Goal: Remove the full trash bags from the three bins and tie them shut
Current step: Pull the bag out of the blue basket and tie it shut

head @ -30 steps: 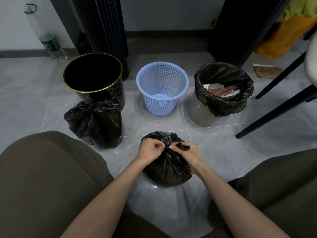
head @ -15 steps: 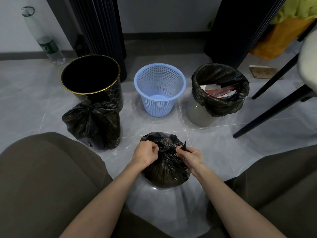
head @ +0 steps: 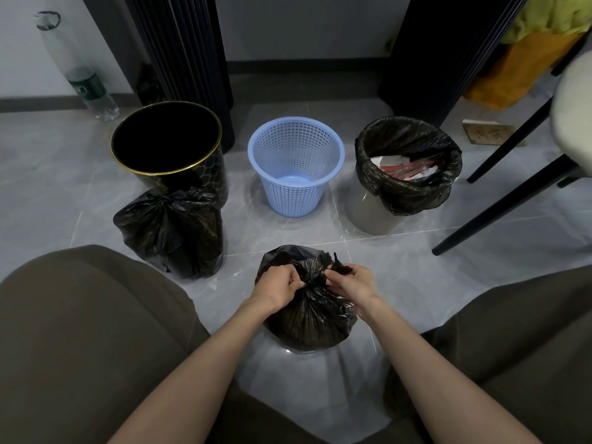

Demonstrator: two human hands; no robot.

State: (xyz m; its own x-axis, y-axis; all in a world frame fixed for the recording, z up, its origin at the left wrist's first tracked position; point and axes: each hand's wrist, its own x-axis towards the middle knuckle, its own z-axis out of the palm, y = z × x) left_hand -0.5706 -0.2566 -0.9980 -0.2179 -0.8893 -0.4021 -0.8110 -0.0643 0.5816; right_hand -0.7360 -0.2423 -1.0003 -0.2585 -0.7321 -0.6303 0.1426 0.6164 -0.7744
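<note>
**Both hands on neck of middle bag, lower centre**

I see the left hand (head: 278,291) and right hand (head: 354,283) close together at lower centre, each with fingers curled and pinching the gathered neck of the black trash bag (head: 307,318). The bag sits on the grey tile floor (head: 416,251) between my operator's two trouser legs. The right hand also grips a loose black tail of plastic that sticks up. I can't tell if a knot is finished.

A second black bag (head: 173,229), neck bunched shut, stands left of centre, touching the front wall of the black gold-rimmed bin (head: 208,184). That bin looks dark inside, no liner edge over its rim. The blue mesh basket (head: 296,187) at centre has no bag in it; its bottom shows. At right of centre the grey bin (head: 368,216) has a black liner (head: 413,193) folded over its rim, with paper and red wrappers (head: 407,169) inside.

Edges and room:
- Left trouser leg (head: 80,331) fills lower left, close to the tied bag.
- Right trouser leg (head: 512,331) fills lower right.
- Open floor strip between held bag and basket, and between held bag and grey bin.
- Black chair leg (head: 499,203) slants down just right of the grey bin.
- Dark ribbed columns (head: 192,59) behind the bins.
- Plastic bottle (head: 93,91) against the wall, upper left.
</note>
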